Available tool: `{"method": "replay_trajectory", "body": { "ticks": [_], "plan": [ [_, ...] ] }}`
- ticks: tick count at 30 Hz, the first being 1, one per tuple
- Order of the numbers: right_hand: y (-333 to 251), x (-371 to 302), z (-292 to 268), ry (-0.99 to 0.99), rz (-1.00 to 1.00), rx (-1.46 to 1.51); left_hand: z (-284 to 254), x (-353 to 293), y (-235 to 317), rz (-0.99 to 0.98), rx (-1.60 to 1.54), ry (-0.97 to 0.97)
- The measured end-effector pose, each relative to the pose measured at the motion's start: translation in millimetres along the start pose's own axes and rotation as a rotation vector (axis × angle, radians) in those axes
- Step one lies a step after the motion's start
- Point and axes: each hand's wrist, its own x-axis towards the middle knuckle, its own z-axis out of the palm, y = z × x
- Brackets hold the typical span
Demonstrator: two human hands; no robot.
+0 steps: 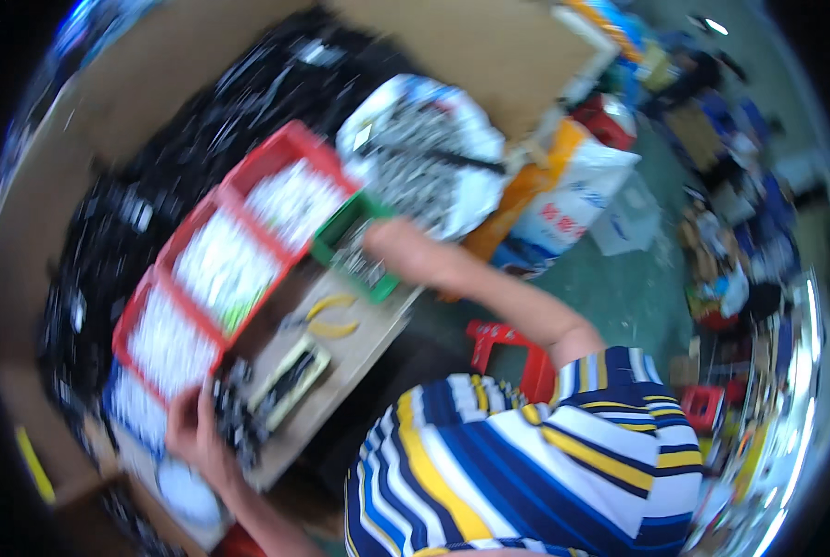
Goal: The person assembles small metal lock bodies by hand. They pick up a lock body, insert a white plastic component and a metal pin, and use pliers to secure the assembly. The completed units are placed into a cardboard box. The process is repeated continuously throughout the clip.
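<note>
The picture is blurred by motion. My left hand (195, 429) is at the near left end of a wooden board (359, 348), closed around a cluster of small black parts (235, 416). My right hand (393, 244) reaches forward over a green bin (333, 234) holding small grey metal pieces; its fingers are too smeared to read. Between the hands lie yellow-handled pliers (328, 316) and a cream-edged black tray (290, 375). Left of the board, three red trays (285, 144) of white parts stand in a row.
A big heap of black parts (201, 111) covers the brown table behind the trays. A white bag of grey metal pieces (424, 153) sits beyond the green bin. An orange and white sack (563, 200), a red stool (496, 336) and clutter stand on the green floor at right.
</note>
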Motion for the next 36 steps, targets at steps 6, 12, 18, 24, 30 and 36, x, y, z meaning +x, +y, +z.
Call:
{"method": "replay_trajectory", "body": {
  "ticks": [6,12,18,24,30,36],
  "plan": [
    [0.8,3.2,4.5,0.236,-0.091,0.103,-0.7,2.5,-33.7,0.014,-0.128,-0.049],
    [-3.8,-2.5,2.8,0.247,-0.096,0.041,35.9,-12.6,24.5,-0.014,-0.128,-0.108],
    [1.5,-1.0,11.2,0.339,-0.172,0.088,49.8,-19.0,25.6,-0.010,-0.202,-0.143],
    [-2.4,-0.3,11.2,0.224,-0.094,0.038,57.3,-25.4,32.3,-0.001,-0.188,-0.176],
    [-1.4,-2.0,6.4,0.373,-0.070,0.162,53.4,-22.6,-10.3,-0.027,-0.388,-0.202],
    [-4.9,7.9,-1.7,0.421,-0.060,0.312,53.8,-33.0,0.6,-0.199,-0.497,-0.204]
  ]
}}
